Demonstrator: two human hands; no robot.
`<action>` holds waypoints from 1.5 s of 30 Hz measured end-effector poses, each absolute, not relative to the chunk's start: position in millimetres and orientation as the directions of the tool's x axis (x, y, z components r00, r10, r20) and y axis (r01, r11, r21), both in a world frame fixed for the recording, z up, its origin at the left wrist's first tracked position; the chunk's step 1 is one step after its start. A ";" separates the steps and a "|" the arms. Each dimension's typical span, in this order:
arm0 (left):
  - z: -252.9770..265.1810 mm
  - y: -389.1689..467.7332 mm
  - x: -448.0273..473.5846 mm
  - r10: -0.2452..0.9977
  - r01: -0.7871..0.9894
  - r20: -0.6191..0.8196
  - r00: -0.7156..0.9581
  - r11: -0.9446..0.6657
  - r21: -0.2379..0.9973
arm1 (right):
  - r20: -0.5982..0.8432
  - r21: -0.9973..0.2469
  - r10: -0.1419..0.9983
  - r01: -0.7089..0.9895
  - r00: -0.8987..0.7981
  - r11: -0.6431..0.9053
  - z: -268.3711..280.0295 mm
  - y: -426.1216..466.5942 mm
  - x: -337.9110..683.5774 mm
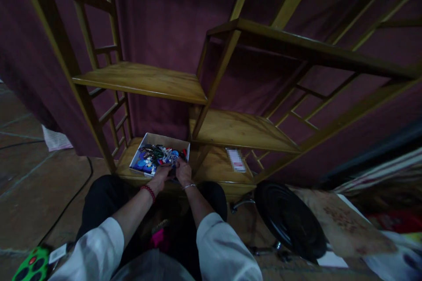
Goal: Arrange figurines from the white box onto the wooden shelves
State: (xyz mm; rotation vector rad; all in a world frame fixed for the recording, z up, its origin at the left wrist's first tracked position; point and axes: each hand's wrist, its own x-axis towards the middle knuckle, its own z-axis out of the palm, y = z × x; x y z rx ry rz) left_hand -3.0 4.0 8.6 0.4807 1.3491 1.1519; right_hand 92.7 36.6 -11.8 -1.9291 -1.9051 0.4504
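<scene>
A shallow white cardboard box (pixel 140 144) sits on the lowest shelf, filled with a jumble of small items (pixel 154 154) in blue, white, black, red and silver. My left hand (pixel 161 174), with a red bead bracelet, is at the front edge of the box, fingers curled inward. Close beside it, my right hand (pixel 183 171), wearing a silver bangle, bends its fingers over the box's front right corner. Both hands seem pinched together around something small; shiny silver pieces (pixel 173 156) show just beyond the fingertips. What exactly they hold is too small and dark to make out.
The wooden shelf unit (pixel 145 80) rises in front of a dark red curtain (pixel 165 17). A blurred pale packet (pixel 236 160) lies on the bottom shelf at right. A round black stool (pixel 290 219) stands to the right. A black cable (pixel 74 197) runs along the floor at left, near a green object (pixel 33 265).
</scene>
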 end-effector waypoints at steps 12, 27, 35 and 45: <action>7.9 11.4 -1.6 0.883 0.089 -0.394 -0.256 0.427 0.900 | 0.114 -0.719 0.993 0.690 -0.001 0.083 -34.0 30.6 90.6; -24.1 1.9 -17.2 0.990 0.520 0.082 -0.118 -0.009 0.854 | 0.182 -0.738 0.983 0.660 -0.002 0.138 -41.3 14.5 88.2; -32.5 -5.6 -14.5 0.983 0.526 0.172 -0.065 -0.113 0.843 | 0.193 -0.736 0.981 0.662 0.003 0.143 -39.6 13.1 89.8; -23.2 4.4 -23.1 0.973 0.328 -0.006 -0.229 0.083 0.941 | 0.024 -0.642 1.000 0.766 -0.008 0.022 -30.8 21.1 89.1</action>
